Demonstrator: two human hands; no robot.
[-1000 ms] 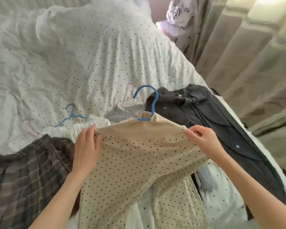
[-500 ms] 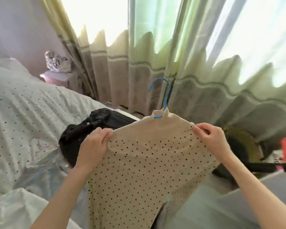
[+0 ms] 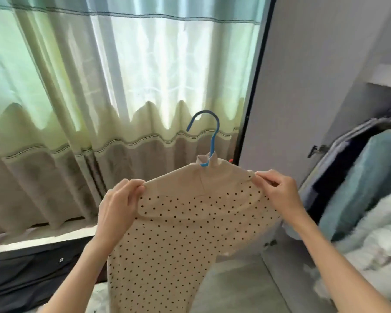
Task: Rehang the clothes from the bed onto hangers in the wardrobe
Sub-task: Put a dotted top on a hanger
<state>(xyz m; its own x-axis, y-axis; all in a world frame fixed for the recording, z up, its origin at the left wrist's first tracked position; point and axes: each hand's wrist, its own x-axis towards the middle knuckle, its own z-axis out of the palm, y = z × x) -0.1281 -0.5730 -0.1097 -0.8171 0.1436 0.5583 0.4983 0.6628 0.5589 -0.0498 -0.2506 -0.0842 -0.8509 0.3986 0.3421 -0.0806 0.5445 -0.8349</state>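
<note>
A cream top with dark polka dots (image 3: 185,224) hangs on a blue hanger (image 3: 209,134), whose hook sticks up from the collar. My left hand (image 3: 119,204) grips the top's left shoulder over the hanger end. My right hand (image 3: 278,193) pinches the right shoulder. I hold the garment up in the air in front of the curtain. At the right stands the open wardrobe (image 3: 370,177) with dark, teal and pale fluffy clothes hanging inside.
A green and grey curtain (image 3: 77,98) covers the window behind. The wardrobe's white door (image 3: 303,86) stands open beside the hanger hook. A dark garment (image 3: 32,279) lies on the bed edge at the lower left. Grey floor (image 3: 235,285) shows below.
The view has swung right from the bed to the curtain and the wardrobe. Both hands have carried the dotted top on its hanger up and rightward, keeping their grips.
</note>
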